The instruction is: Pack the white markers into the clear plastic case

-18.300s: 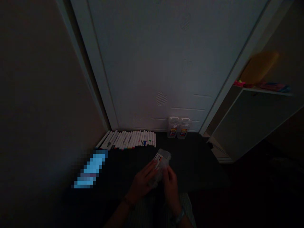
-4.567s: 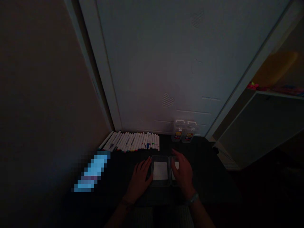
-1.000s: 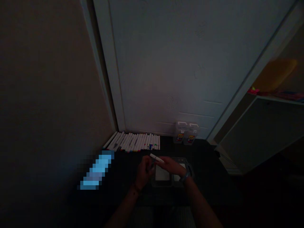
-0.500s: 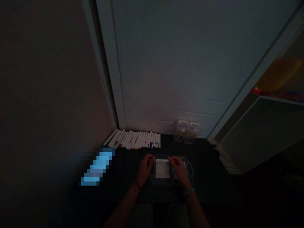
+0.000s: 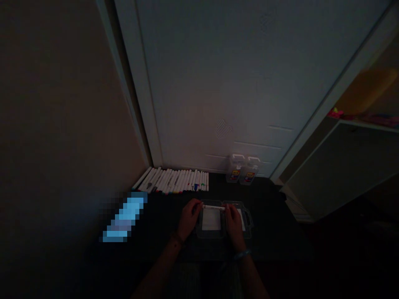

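A slim white marker (image 5: pixel 214 207) is stretched level between my two hands. My left hand (image 5: pixel 190 214) pinches its left end, and my right hand (image 5: pixel 233 220) grips the right end. Just beneath lies an opened clear plastic case (image 5: pixel 209 237) with a handle on its right side. White paper-like sheets (image 5: pixel 211 220) show inside both halves of the case; my right hand partly covers the right half. The marker crosses over the upper edge of the left sheet.
A row of white markers (image 5: pixel 174 181) with coloured ends lies along the back left of the dark table (image 5: pixel 156 245). Two clear containers with labels (image 5: pixel 234 169) stand at the back right by the white door (image 5: pixel 199 83). A pixelated bright patch (image 5: pixel 127 218) sits at the left.
The marker now shows plainly between my hands. My right hand has turned more upright and shifted slightly. The view has moved a little; the case and markers stay in place.
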Tool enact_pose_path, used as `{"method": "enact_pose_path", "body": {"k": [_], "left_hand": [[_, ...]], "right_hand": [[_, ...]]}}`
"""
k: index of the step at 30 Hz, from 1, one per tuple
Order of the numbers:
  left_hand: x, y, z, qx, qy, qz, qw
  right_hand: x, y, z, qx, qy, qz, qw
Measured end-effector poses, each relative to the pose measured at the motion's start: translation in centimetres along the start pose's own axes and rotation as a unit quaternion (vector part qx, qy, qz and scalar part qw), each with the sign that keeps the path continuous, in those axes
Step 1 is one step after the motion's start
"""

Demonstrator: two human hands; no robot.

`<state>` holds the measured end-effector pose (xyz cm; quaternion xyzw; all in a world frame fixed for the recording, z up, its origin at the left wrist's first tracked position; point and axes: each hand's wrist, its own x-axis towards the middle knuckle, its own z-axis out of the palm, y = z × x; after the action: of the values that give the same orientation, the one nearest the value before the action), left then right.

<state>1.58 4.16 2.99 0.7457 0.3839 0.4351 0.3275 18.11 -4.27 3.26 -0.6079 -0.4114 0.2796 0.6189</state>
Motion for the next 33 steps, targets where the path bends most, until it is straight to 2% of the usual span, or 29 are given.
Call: {"method": "enact_pose_path", "body": {"k": [10, 16, 33], "left_hand": [[-0.1, -0.5, 0.2, 0.014, -0.013, -0.008, 1.0], [0.0, -0.6, 0.3, 0.008, 0.009, 0.002, 1.0], [-0.2, -0.4, 0.1, -0.003, -0.029, 0.014, 0.999]], "right_hand": [[0.1, 1.0, 0.1, 0.011, 0.047, 0.008, 0.999], [0.2, 0.9, 0.0, -0.018, 0.05, -0.006, 0.999], [0.0, 1.2, -0.3, 0.006, 0.058, -0.002, 0.998]]}}
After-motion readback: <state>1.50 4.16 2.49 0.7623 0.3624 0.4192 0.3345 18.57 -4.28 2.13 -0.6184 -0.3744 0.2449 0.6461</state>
